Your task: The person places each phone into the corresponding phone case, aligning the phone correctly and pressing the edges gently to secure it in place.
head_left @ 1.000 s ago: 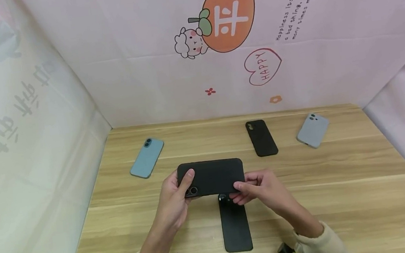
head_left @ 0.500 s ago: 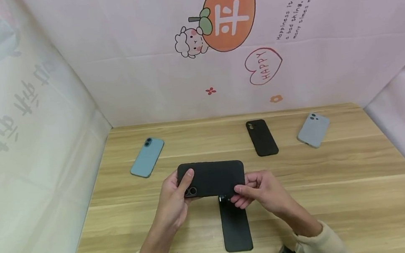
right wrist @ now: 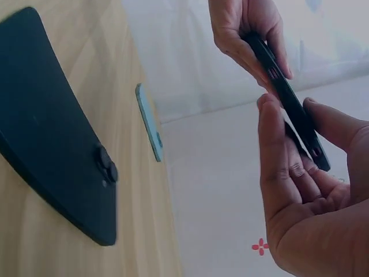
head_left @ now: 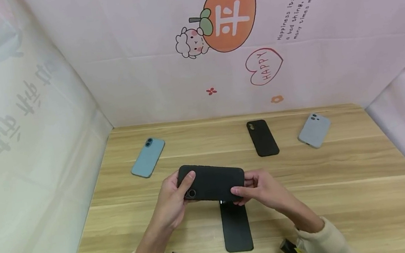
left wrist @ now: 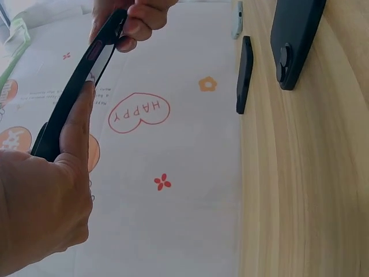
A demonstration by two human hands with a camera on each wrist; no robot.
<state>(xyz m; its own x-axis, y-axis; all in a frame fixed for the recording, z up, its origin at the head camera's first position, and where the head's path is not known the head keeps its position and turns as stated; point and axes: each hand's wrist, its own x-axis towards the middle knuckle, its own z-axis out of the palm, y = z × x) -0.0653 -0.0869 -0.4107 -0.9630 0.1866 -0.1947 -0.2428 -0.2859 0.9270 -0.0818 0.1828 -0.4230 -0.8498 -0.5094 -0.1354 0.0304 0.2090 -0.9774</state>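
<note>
Both hands hold a black phone case (head_left: 213,182) level in the air, its back facing the head camera. At its camera end my left hand (head_left: 171,200) grips it, thumb across the back near the round lens rings. My right hand (head_left: 259,189) pinches the other end, thumb on the back and fingers behind. In the right wrist view the case (right wrist: 288,98) shows edge-on with side slots, and a thin dark edge stands slightly apart from it by the fingers. I cannot tell whether a phone sits inside. A black phone (head_left: 236,230) lies below on the table, its camera end partly hidden.
On the wooden table (head_left: 123,220), a light blue phone (head_left: 148,157) lies back left. A black case (head_left: 262,138) and a pale grey-blue phone or case (head_left: 314,130) lie back right. White printed cloth (head_left: 152,86) walls the back and sides.
The right end of the held case has tipped down, so it now slants and covers more of the lower phone's camera end. My right thumb has shifted slightly left on its back.
</note>
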